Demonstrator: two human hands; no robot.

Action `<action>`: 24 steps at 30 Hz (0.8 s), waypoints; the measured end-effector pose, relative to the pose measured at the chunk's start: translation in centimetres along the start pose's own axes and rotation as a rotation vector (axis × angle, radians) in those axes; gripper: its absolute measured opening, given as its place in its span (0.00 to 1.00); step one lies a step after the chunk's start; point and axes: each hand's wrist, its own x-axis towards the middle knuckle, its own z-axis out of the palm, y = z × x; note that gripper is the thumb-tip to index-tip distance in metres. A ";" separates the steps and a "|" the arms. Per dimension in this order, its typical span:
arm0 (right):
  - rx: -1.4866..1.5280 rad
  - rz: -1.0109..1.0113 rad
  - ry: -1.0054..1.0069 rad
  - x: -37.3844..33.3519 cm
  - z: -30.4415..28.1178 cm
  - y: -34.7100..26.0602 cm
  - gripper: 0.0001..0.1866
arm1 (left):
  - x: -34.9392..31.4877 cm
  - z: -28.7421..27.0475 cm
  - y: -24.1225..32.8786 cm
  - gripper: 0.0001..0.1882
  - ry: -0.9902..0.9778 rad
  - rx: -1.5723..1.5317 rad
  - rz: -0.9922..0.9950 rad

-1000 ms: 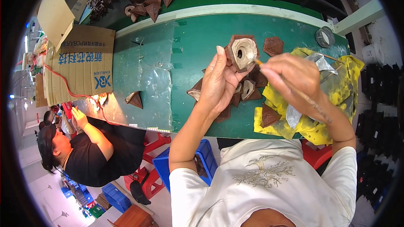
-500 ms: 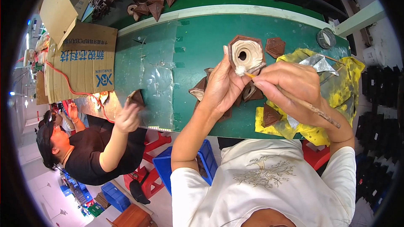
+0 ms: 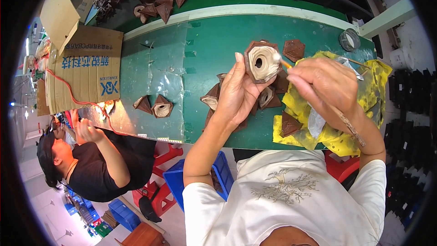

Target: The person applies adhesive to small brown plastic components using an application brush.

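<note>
At left, a corrugated cardboard box [image 3: 86, 84], flat-walled, stands on the smooth green table [image 3: 164, 54]. A co-worker [image 3: 98, 164] in matt black fabric sits below it. Two faceted brown pieces [image 3: 162, 107] lie side by side to its right. The left hand [image 3: 240, 89] holds a brown hexagonal piece [image 3: 268, 69] above the table, thumb upright at its left edge, fingers beneath. The right hand [image 3: 325, 84] pinches a slim brush [image 3: 286, 64], its pale tip at the piece's right edge; contact cannot be confirmed. Crumpled yellow cloth [image 3: 378, 79], dark-blotched, lies beyond. The held piece shows a brown rim, a cream, ridged, hollowed face and a dark central hole.
</note>
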 end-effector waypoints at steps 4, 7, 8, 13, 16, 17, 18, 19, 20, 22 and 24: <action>0.044 0.032 0.018 0.1 0.5 0.2 0.08 | -0.1 0.7 -0.1 0.27 -0.013 0.065 0.057; 0.072 0.098 -0.083 -0.9 0.4 0.0 0.06 | 0.8 0.5 0.2 0.26 0.021 0.117 0.065; 0.141 0.182 -0.085 -1.1 0.2 0.0 0.05 | 1.5 0.5 0.6 0.26 0.023 0.116 0.067; 0.155 0.327 -0.055 -1.6 -1.6 1.1 0.03 | 12.4 -1.5 6.7 0.28 0.197 0.035 0.086; 0.204 0.364 -0.076 -1.0 -1.5 0.2 0.03 | 21.2 -10.3 16.4 0.27 0.174 -0.123 0.177; 0.201 0.371 -0.080 -1.4 -1.8 0.8 0.03 | 21.9 -11.0 18.2 0.37 0.198 -0.173 0.213; 0.155 0.416 -0.065 -2.2 -2.3 1.5 0.03 | 22.0 -8.8 17.7 0.37 0.242 -0.119 0.210; 0.112 0.459 -0.047 -2.9 -3.2 2.1 0.04 | 20.8 -6.1 16.9 0.37 0.285 -0.062 0.211; 0.080 0.453 -0.059 -3.5 -3.4 2.5 0.04 | 17.3 -5.7 16.9 0.38 0.131 0.264 0.253; 0.095 0.464 -0.073 -3.9 -3.7 2.7 0.04 | 12.5 -6.6 17.3 0.25 0.080 0.734 0.290; 0.096 0.483 -0.092 -4.1 -3.6 2.9 0.04 | 5.5 -6.9 16.9 0.23 0.075 1.276 0.274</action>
